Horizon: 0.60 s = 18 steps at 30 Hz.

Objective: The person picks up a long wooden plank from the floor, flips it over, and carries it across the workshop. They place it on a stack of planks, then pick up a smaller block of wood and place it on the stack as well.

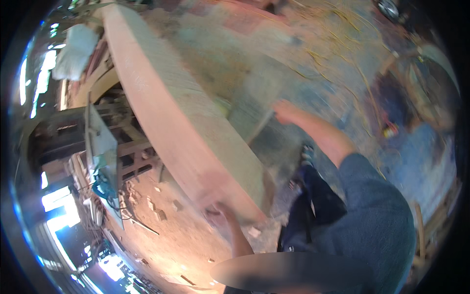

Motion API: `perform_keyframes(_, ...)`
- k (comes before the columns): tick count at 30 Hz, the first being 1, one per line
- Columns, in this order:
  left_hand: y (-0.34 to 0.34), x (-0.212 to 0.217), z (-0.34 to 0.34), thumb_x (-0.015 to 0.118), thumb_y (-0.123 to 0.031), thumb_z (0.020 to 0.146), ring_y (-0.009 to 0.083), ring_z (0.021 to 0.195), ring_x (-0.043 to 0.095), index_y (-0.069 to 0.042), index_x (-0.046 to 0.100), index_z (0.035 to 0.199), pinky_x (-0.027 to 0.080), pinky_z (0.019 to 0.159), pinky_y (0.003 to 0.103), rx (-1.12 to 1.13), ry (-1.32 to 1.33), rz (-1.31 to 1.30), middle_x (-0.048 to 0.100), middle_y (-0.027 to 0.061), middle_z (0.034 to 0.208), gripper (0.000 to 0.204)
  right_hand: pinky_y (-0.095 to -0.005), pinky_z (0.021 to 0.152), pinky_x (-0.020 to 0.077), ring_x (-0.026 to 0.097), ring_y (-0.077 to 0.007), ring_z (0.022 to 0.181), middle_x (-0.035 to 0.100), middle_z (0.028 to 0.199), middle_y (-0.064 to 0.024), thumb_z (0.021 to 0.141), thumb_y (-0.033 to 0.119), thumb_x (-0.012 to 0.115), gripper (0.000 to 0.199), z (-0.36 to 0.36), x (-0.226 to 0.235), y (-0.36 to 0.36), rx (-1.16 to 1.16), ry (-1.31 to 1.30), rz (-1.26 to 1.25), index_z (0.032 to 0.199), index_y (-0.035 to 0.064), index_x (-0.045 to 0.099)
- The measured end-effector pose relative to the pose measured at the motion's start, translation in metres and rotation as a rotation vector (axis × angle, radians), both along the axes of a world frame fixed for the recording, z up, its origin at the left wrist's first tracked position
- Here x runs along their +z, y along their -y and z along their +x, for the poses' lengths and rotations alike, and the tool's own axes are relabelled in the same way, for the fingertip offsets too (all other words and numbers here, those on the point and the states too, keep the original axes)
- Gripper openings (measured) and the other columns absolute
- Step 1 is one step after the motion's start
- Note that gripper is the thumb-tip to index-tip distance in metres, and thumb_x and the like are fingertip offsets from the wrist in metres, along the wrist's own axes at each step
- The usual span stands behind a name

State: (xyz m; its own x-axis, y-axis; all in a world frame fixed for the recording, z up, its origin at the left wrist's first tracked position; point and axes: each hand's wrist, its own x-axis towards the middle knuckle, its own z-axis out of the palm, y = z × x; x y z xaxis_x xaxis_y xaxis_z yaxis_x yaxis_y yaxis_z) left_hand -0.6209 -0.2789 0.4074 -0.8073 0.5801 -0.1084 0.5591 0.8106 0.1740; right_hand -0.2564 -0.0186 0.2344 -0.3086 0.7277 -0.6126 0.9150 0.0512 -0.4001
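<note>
Although motion blur softens the whole head view, the main forms can be read from left to right. At far left, a white sack (pixel 74 51) lies on a timber frame (pixel 122 142), and a flat grey panel (pixel 100 147) stands on edge beside it, with a teal power tool (pixel 104 188) below. Scraps of wood lie on the sawdust-covered floor (pixel 161 235) beneath.

A long, thick wooden beam (pixel 181 112) crosses the centre. Its long axis runs diagonally, from the upper left near the frame's top edge down to the lower middle, where its near end points toward the person. Its broad pale upper face is turned up and to the right.

The left hand (pixel 220 211) is raised from the lower edge, forearm nearly upright, and meets the underside of the beam's near end; blur hides the fingers, so how firmly they close on the wood cannot be told.

The right hand (pixel 284 111) reaches forward on an extended bare forearm from a grey-blue sleeve (pixel 372 196). It is closed around the end of a thin straight stick (pixel 258 128) that slants down-left toward the beam's right edge.

At far right, wooden pieces (pixel 416 93) lie on the ground.
</note>
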Motion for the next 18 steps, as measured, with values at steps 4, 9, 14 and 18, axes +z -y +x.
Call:
perform_keyframes(4, 0.005, -0.007, -0.010, 0.056, -0.052, 0.092, 0.0394, 0.142, 0.031, 0.005, 0.030, 0.149, 0.026, 0.118, 0.045, -0.026, -0.105, 0.008, 0.034, 0.0266, 0.152, 0.084, -0.0448, 0.119, 0.0279, 0.027, -0.0343, 0.147, 0.027, 0.159, -0.0214, 0.081, 0.013, 0.066, 0.070, 0.016, -0.041, -0.022, -0.032, -0.300, 0.395, 0.148, 0.0187, 0.043)
perform_keyframes(9, 0.001, -0.018, -0.012, 0.069, -0.052, 0.076, 0.0419, 0.138, 0.034, -0.002, 0.043, 0.139, 0.025, 0.114, 0.054, 0.048, -0.120, 0.168, 0.043, 0.0265, 0.144, 0.085, -0.0467, 0.098, 0.0484, 0.056, -0.0377, 0.122, 0.059, 0.131, -0.0215, 0.086, 0.021, 0.063, 0.052, -0.003, -0.081, -0.038, -0.123, 0.078, -0.046, 0.135, 0.0064, 0.052)
perform_keyframes(14, 0.003, -0.017, -0.014, 0.069, -0.051, 0.073, 0.0424, 0.139, 0.030, -0.004, 0.037, 0.141, 0.020, 0.113, 0.058, 0.107, -0.054, 0.092, 0.039, 0.0249, 0.144, 0.089, -0.0503, 0.089, 0.0521, 0.066, -0.0422, 0.099, 0.070, 0.101, -0.0219, 0.091, 0.043, 0.053, 0.046, -0.034, -0.102, 0.030, -0.074, -0.149, 0.052, 0.090, 0.0030, 0.074)
perform_keyframes(18, 0.006, -0.023, -0.018, 0.068, -0.052, 0.072, 0.0417, 0.139, 0.030, -0.004, 0.035, 0.141, 0.019, 0.113, 0.058, 0.080, -0.043, 0.035, 0.036, 0.0234, 0.145, 0.090, -0.0496, 0.090, 0.0512, 0.066, -0.0395, 0.099, 0.070, 0.104, -0.0203, 0.091, 0.046, 0.051, 0.045, -0.051, -0.114, 0.140, 0.251, -0.146, 0.026, 0.101, 0.0086, 0.075)
